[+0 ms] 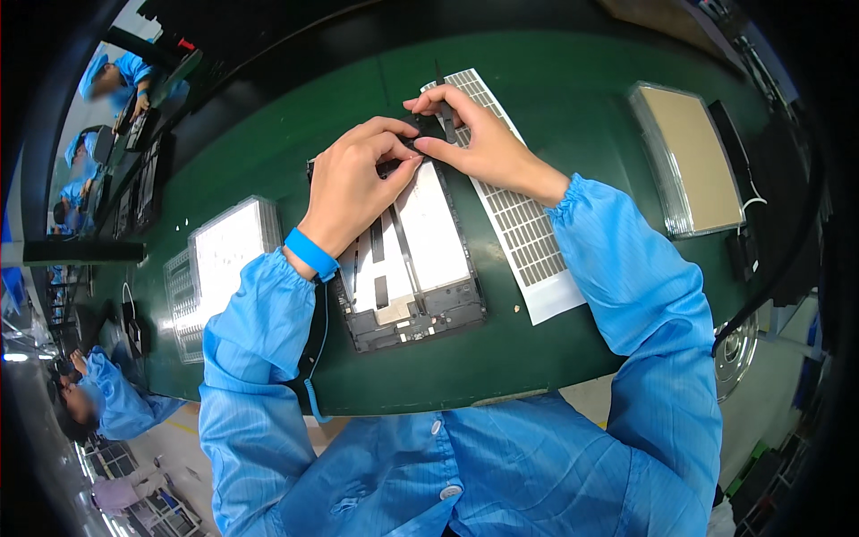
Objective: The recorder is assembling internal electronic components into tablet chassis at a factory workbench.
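Note:
An opened tablet-like device (435,215) lies on the green table, its inside showing a white panel, dark strips and a black frame. Over its far end is my left hand (353,179), thumb and forefinger pinched together; whatever they hold is too small or hidden to make out. My right hand (488,148) reaches the same far edge, its thumb close to the left fingertips. A slim dark tool that looks like tweezers (446,121) is tucked in the right fingers, pointing away from me. Under the right wrist lies a white sheet of grey rectangular stickers (528,246).
Clear plastic trays (234,234) with a white top sit at the left. On the right is a stack of clear trays with a tan board (693,161), beside dark equipment and a cable. A blue coiled wrist cord (311,389) hangs over the near edge. Co-workers in blue sit far left.

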Available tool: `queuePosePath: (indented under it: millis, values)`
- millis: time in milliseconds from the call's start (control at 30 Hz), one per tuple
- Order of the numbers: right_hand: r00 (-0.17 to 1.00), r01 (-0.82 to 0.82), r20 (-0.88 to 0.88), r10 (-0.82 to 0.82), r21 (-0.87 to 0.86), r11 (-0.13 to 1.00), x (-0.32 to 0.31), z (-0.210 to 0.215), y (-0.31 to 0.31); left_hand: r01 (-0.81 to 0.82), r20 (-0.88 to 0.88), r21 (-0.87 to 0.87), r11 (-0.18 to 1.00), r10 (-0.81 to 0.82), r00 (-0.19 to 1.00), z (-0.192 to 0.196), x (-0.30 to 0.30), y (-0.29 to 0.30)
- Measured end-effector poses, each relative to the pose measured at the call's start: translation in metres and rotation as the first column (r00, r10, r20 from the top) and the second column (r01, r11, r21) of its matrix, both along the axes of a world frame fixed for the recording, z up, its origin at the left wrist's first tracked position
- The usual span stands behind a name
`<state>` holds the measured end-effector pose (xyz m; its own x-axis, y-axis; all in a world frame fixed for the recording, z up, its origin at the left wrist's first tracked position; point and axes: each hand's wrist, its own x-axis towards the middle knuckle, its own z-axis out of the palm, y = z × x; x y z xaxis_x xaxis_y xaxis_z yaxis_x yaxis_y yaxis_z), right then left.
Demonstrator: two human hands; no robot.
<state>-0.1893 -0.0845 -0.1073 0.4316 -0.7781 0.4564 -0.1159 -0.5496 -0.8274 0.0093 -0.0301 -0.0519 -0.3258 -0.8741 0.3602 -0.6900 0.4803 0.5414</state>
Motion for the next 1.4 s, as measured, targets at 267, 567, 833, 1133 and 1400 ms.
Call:
queuePosePath:
  millis: [267,567,833,1133,1400]
  values:
    - [0.995,-0.074,-0.066,0.076,0.023,0.997,0.001,0.005,0.001,0.021,0.015,0.011,1.000,-0.021,1.000,0.002,0.004,-0.001]
    - [0.973,-0.110,-0.208,0.103,-0.021,0.994,0.004,0.016,-0.007,-0.001,0.045,0.099,0.995,-0.004,0.999,0.006,0.011,-0.004]
    - [0.954,-0.198,-0.201,0.222,0.132,0.971,0.004,0.015,-0.016,0.007,0.043,0.114,0.994,-0.012,0.999,0.004,0.013,-0.004]
    - [0.963,-0.191,-0.177,0.206,0.094,0.977,0.001,0.014,-0.008,-0.037,0.091,0.135,0.990,0.025,0.996,0.000,0.008,-0.009]
    - [0.804,0.131,-0.560,-0.200,-0.160,0.978,-0.024,0.049,0.076,-0.185,0.482,-0.122,0.975,0.221,0.848,0.039,0.032,0.124]
